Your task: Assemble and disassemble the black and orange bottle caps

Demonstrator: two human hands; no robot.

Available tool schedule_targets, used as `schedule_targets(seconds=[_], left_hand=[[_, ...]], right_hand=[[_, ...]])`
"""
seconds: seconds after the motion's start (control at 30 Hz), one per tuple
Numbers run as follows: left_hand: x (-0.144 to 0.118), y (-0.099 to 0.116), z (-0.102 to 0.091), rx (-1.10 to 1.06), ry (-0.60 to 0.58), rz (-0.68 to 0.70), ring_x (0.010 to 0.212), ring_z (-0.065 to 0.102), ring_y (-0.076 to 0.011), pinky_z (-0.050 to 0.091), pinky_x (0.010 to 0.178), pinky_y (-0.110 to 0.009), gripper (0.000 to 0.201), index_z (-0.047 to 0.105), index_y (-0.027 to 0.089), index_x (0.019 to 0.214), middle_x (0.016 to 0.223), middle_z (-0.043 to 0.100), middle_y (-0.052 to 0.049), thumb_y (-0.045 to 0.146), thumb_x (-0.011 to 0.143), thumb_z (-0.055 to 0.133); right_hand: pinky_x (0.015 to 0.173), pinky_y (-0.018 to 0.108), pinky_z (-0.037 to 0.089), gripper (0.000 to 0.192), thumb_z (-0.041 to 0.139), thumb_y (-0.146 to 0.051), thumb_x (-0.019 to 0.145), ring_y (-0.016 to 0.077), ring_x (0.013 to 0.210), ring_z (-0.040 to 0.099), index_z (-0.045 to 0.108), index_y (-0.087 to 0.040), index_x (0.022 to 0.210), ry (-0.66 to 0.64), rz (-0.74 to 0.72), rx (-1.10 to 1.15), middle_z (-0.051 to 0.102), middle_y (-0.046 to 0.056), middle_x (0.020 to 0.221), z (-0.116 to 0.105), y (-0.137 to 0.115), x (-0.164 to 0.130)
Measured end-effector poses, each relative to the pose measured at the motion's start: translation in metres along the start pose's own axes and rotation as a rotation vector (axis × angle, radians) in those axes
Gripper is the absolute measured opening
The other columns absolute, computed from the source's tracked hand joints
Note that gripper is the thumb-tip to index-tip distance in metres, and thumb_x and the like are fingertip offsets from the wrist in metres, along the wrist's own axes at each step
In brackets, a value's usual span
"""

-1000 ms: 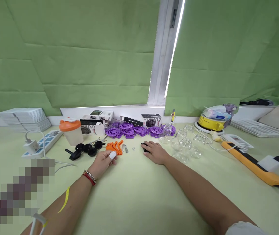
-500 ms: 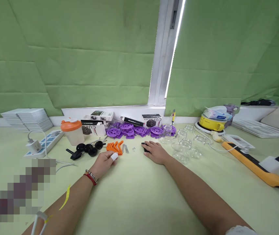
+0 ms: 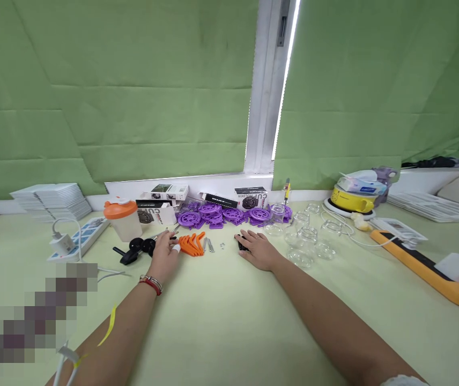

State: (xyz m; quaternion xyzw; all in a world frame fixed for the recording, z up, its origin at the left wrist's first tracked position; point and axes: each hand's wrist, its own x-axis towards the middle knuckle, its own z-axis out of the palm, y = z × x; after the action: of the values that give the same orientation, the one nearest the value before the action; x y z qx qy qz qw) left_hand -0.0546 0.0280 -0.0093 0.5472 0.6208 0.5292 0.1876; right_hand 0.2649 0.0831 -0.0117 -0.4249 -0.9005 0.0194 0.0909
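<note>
Your left hand [image 3: 164, 254] lies low on the pale green table [image 3: 229, 316], fingers loosely spread and reaching onto the cluster of round black plastic knobs [image 3: 141, 247]; whether it grips one you cannot tell, since the fingers cover the nearest knob. One of its fingertips wears a white wrap, and a red and metal bracelet [image 3: 151, 283] sits on that wrist. Just to the right of this hand lies a fan of curved orange plastic pieces [image 3: 191, 243], and beside those a few small silver metal screws [image 3: 209, 245]. Your right hand [image 3: 257, 249] rests palm down on the table with fingers spread, its fingertips over a small black plastic part [image 3: 241, 244] that shows only at its left edge. Between the two hands the table carries the orange pieces and the screws. Beyond them, towards the window sill, a heap of flat purple plastic wheels [image 3: 223, 214] runs along the table, with white and black printed cardboard boxes [image 3: 161, 202] behind and left of it. To the right of your right hand stands a group of small clear glass jars [image 3: 308, 238]. Left of the black knobs stands a translucent shaker bottle with an orange lid [image 3: 122, 219], and further left a white power strip with a plugged-in charger [image 3: 77, 238]. At the far right a long orange power strip [image 3: 422, 267] lies at a slant, and behind it a yellow and white round appliance [image 3: 352, 197].
</note>
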Motion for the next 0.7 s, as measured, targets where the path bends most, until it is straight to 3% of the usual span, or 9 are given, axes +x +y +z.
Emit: schedule_targets(seconds=[0.13,0.33,0.57,0.7], left_hand=[[0.0015,-0.0022,-0.0016,-0.059,-0.05,-0.069,0.102,0.061,-0.0238,0.051,0.084,-0.038,0.048,0.049,0.015,0.114,0.11,0.061,-0.014,0.006,0.067,0.05],[0.0014,-0.0008,-0.0017,-0.115,-0.029,-0.061,0.122,0.05,-0.0251,0.046,0.096,-0.04,0.053,0.043,0.017,0.122,0.125,0.053,-0.016,0.005,0.071,0.049],[0.0031,-0.0037,0.0017,-0.14,-0.009,0.064,0.125,0.047,-0.024,0.033,0.108,-0.045,0.056,0.042,0.019,0.121,0.127,0.045,-0.013,0.006,0.068,0.052],[-0.0016,-0.0014,-0.0003,0.01,0.025,0.247,0.119,0.05,-0.0256,0.034,0.107,-0.049,0.058,0.04,0.019,0.125,0.13,0.041,-0.013,0.008,0.069,0.052]], right_hand=[[0.107,0.049,0.02,0.06,0.022,-0.055,0.093,0.0313,0.137,0.024,0.024,-0.028,0.147,0.003,-0.006,0.007,0.023,0.007,0.153,0.0014,0.0008,-0.0003],[0.107,0.05,0.02,0.06,0.022,-0.055,0.093,0.0313,0.138,0.024,0.024,-0.028,0.147,0.004,-0.006,0.004,0.023,0.007,0.153,0.0022,0.0012,-0.0004],[0.107,0.05,0.02,0.06,0.022,-0.054,0.093,0.0311,0.138,0.023,0.024,-0.028,0.147,0.003,-0.003,0.004,0.023,0.007,0.153,0.0014,0.0006,-0.0013],[0.107,0.049,0.02,0.061,0.021,-0.055,0.093,0.0306,0.138,0.023,0.022,-0.028,0.147,0.001,-0.004,0.007,0.022,0.007,0.153,0.0018,0.0009,-0.0015]])
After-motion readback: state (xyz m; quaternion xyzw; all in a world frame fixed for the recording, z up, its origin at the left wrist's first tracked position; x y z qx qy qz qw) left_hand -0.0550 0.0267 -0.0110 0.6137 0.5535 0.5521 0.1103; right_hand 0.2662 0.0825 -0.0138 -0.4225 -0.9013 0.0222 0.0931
